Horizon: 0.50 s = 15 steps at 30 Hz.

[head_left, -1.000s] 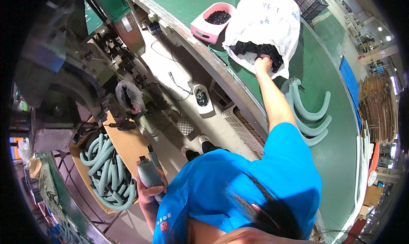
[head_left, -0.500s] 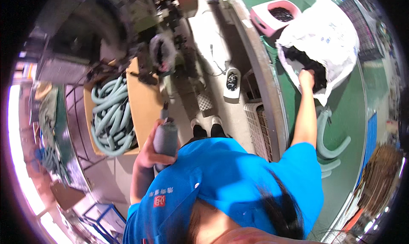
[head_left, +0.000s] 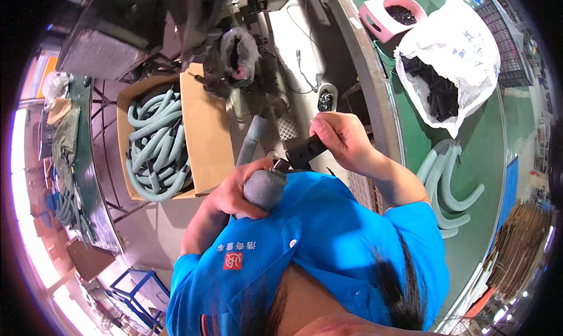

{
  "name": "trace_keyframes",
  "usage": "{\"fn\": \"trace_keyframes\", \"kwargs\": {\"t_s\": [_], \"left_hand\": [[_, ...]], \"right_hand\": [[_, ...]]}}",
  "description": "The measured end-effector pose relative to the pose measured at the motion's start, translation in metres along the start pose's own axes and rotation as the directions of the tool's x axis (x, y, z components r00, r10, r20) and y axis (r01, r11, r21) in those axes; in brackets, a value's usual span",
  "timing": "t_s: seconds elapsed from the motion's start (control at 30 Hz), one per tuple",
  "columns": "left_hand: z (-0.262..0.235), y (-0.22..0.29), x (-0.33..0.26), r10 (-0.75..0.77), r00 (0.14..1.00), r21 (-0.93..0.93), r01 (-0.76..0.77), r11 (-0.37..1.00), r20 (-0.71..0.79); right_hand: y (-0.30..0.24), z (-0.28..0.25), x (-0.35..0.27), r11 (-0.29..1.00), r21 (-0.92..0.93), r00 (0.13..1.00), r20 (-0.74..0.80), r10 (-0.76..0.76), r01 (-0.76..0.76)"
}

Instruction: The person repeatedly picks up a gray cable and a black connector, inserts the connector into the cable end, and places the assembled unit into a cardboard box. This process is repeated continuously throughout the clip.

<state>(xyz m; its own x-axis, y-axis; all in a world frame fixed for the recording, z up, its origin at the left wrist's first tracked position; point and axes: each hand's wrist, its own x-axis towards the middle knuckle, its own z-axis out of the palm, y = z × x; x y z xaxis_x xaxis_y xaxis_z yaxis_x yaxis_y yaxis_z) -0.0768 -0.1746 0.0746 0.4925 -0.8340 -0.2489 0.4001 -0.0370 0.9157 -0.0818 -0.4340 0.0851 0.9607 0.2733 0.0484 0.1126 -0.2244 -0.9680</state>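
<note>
In front of my chest, my left hand is closed round a curved grey foam-covered tube. The tube's other end points away from me. Close by, my right hand pinches a black plastic piece between thumb and fingers. Its far end is at a small dark tip of the tube; whether the two are joined, I cannot tell. To the right, an open white bag holds several black plastic pieces of similar look.
A cardboard box of grey-green foam tubes stands at left. On the green bench at right lie more curved tubes and a pink container of small black parts. Machinery stands ahead.
My right hand has left the white bag and come to my chest with a black plastic piece. My left hand has moved right and turned the foam-covered tube.
</note>
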Motion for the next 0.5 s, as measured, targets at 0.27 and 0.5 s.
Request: {"fn": "trace_keyframes", "kwargs": {"t_s": [0.27, 0.5], "left_hand": [[-0.008, -0.007, -0.023, -0.072, 0.997, -0.059, 0.070, 0.996, -0.026], [-0.013, -0.007, -0.021, -0.041, 0.992, -0.076, 0.050, 0.996, 0.117]], "right_hand": [[-0.009, 0.019, 0.014, 0.971, -0.171, 0.986, 0.067, -0.155, 0.165], [-0.030, 0.021, 0.033, 0.838, -0.381, 0.914, 0.266, -0.306, 0.391]]}}
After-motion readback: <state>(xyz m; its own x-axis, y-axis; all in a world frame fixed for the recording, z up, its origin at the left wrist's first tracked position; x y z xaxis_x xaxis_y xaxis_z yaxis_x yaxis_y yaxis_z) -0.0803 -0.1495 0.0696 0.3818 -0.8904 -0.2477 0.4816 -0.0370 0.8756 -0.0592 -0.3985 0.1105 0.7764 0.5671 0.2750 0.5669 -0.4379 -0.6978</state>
